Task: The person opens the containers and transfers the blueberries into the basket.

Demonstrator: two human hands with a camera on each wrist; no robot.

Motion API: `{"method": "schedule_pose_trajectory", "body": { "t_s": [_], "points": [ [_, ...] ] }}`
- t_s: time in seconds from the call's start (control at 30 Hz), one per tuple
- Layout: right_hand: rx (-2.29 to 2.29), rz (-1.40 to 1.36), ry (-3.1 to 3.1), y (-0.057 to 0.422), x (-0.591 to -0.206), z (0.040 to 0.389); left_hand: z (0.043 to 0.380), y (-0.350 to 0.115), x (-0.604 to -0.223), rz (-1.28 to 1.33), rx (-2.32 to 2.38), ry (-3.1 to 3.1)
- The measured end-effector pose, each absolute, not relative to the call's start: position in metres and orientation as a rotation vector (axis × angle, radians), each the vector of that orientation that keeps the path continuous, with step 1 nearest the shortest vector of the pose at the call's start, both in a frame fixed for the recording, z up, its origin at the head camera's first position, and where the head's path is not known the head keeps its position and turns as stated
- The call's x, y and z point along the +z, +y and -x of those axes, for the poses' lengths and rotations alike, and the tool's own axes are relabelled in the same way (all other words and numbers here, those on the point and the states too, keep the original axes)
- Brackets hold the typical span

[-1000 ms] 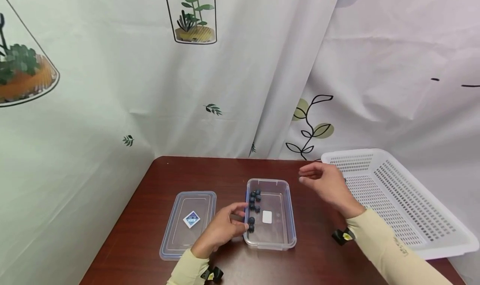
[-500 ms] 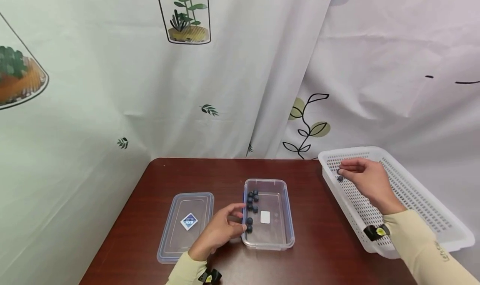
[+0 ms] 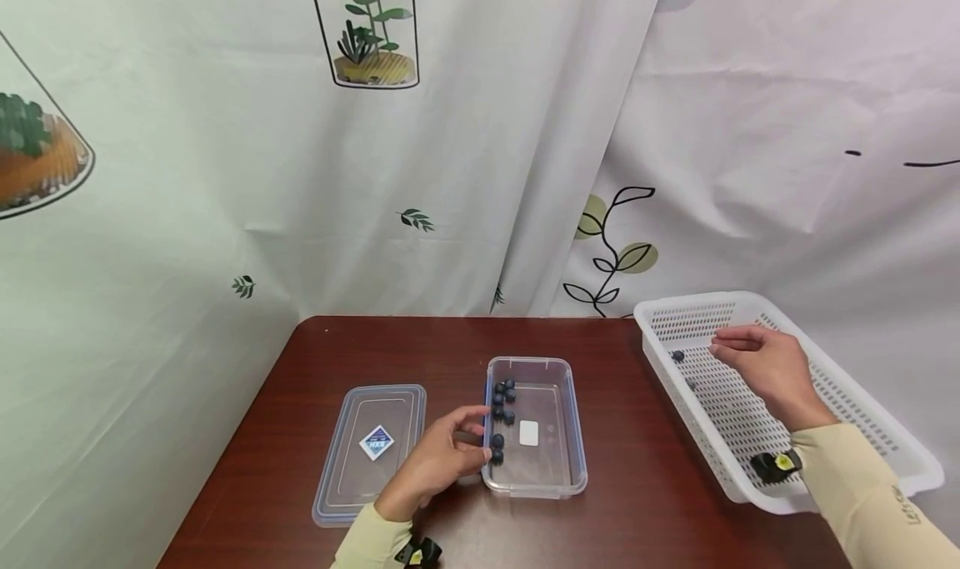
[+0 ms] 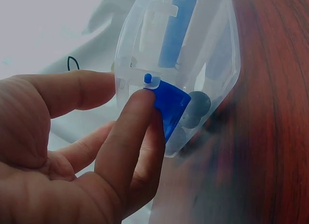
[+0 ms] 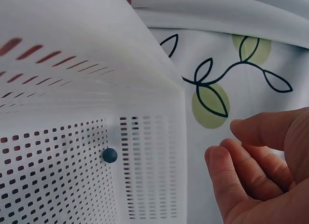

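Blueberry [image 3: 678, 356] in basket [image 3: 892, 436], beside right hand [image 3: 768, 371]

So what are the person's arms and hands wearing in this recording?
Both hands are bare: left hand, right hand. Each arm has a pale yellow-beige long sleeve reaching the wrist, the left sleeve and the right sleeve, the latter with small dark lettering near the forearm. A small black device with a yellow spot sits at each wrist.
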State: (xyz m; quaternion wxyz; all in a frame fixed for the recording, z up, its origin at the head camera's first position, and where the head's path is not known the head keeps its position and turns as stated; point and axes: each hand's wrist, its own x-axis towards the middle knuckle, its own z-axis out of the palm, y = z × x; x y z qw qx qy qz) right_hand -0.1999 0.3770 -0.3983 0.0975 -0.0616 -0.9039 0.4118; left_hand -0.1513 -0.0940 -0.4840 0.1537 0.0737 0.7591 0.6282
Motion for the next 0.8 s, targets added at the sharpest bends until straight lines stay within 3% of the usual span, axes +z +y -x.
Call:
{"method": "schedule_pose_trajectory", "body": {
  "t_s": [0.33,0.8],
  "points": [
    [1.180,0.182,-2.696,0.368,-0.397,0.202,0.152,-0.095,-0.485,-0.218,1.802,2.173],
    [1.201,-0.081,-2.694,0.286,-0.401,0.202,0.150,-0.095,-0.485,-0.208,1.821,2.162]
  ]
}}
